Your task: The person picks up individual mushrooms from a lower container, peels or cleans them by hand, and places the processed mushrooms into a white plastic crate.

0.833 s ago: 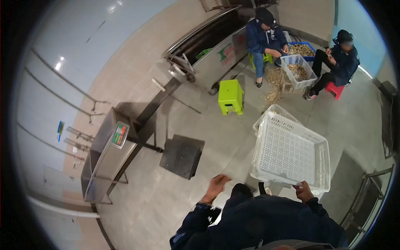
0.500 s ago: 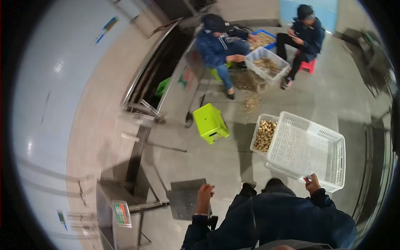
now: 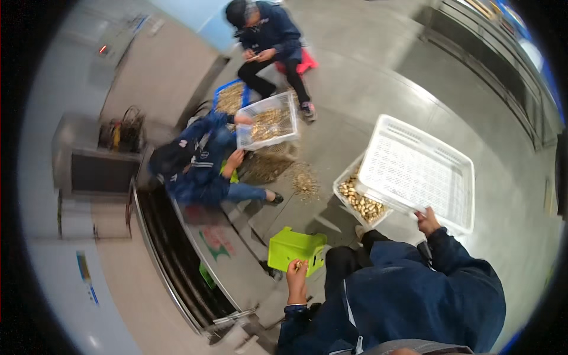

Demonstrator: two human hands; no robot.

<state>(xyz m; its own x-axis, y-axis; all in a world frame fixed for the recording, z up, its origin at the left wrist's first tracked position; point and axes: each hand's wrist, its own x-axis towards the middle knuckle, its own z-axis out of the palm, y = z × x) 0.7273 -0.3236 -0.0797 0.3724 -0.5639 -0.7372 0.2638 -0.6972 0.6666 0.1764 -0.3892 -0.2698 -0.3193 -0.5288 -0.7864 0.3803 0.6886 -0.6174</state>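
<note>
My right hand (image 3: 427, 220) grips the near edge of a wide white perforated plastic basket (image 3: 417, 168), which shows nothing inside. The basket partly overlaps a smaller white crate (image 3: 338, 188) filled with golden-brown lumps (image 3: 362, 204), whose kind I cannot make out. My left hand (image 3: 297, 279) is raised with its fingers curled in. A small yellowish bit shows at its fingertips, too small to name. Just beyond that hand stands a lime-green plastic stool (image 3: 290, 245).
Two seated co-workers (image 3: 204, 157) (image 3: 266, 35) are at a white crate (image 3: 291, 137) of brown pieces and a blue tray (image 3: 216, 97). Scraps (image 3: 303, 180) lie on the floor. A long metal-framed trough (image 3: 177, 254) runs at left; a metal table (image 3: 491, 71) stands far right.
The view has swung, so the co-workers appear farther left. I am nearer the green stool, with my left hand in front of it. My right hand still holds the basket's edge.
</note>
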